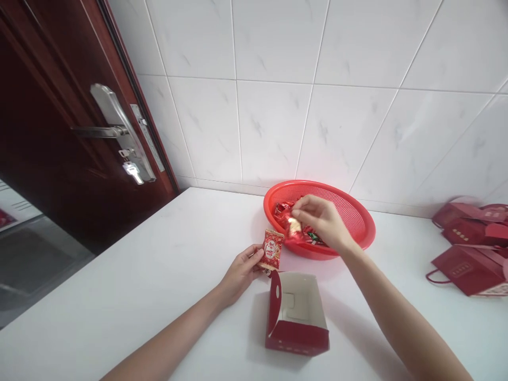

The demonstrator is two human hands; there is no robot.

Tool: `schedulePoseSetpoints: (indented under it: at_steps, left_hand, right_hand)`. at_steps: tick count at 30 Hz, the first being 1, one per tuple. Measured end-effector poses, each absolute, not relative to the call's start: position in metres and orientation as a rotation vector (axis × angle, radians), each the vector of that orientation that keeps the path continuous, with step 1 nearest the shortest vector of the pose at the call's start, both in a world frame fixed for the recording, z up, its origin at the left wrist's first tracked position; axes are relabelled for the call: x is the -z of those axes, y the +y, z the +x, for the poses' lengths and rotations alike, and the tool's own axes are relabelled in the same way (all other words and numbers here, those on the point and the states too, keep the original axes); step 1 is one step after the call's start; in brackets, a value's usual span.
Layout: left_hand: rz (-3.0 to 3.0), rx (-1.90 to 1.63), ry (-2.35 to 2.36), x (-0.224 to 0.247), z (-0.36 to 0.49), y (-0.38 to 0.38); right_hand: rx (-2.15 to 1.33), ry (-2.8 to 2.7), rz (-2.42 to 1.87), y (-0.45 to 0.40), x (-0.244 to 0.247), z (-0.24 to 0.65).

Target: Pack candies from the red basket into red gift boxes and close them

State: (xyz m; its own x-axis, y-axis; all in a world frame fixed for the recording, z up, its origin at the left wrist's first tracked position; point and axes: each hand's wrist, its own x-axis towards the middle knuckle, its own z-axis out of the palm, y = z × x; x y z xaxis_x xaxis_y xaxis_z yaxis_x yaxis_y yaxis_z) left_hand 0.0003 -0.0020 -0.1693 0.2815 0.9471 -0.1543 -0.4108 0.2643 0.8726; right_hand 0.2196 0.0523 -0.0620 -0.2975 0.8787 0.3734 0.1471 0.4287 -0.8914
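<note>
My left hand (246,267) pinches a red and gold candy packet (272,250) with a white printed emblem. Part of another small wrapped piece shows beneath it, too hidden to name. Over the near left side of a red plastic basket (367,227), my right hand (319,218) grips a red and gold wrapped candy (295,227), slightly blurred. More wrapped candies (282,211) lie in the basket, partly covered by that hand. Just below my left hand stands an open dark red gift box (299,338), its pale inside facing up with nothing visible in it.
Several dark red gift boxes (468,270) with handles are grouped at the right on the white table (174,248). White tiles (273,127) rise behind. A dark wooden door (51,106) with a metal handle and hanging keys (133,170) stands at the left.
</note>
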Motion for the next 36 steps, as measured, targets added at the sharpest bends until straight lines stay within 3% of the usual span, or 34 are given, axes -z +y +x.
schedulePoseSetpoints:
  at_steps: [8,17,22,25,28,32,36]
  left_hand:
    - [0.818,-1.086,0.772,0.169,-0.001,-0.003]
    - [0.856,-1.098,0.718,0.163,0.000,-0.007]
    - [0.856,-1.069,0.748,0.162,0.000,-0.007]
    - [0.856,-1.056,0.756,0.163,-0.001,-0.006]
    - [0.862,-1.059,0.756,0.165,-0.001,-0.005]
    - [0.868,-1.046,0.769,0.166,-0.002,-0.004]
    - [0.882,-1.027,0.783,0.166,-0.002,-0.005]
  right_hand:
    - [-0.461,-2.263,-1.097,0.033,0.086,0.167]
    - [-0.252,-2.342,-1.124,0.030,0.095,0.159]
    - [-0.502,-2.198,-0.944,0.041,0.075,0.185]
    - [-0.494,-2.102,-1.163,0.069,0.058,0.225]
    - [-0.527,-2.325,-1.444,0.097,0.053,0.261]
    - [-0.723,-2.612,-1.420,0.114,0.064,0.277]
    - [-0.651,-2.689,-1.485,0.120,0.075,0.270]
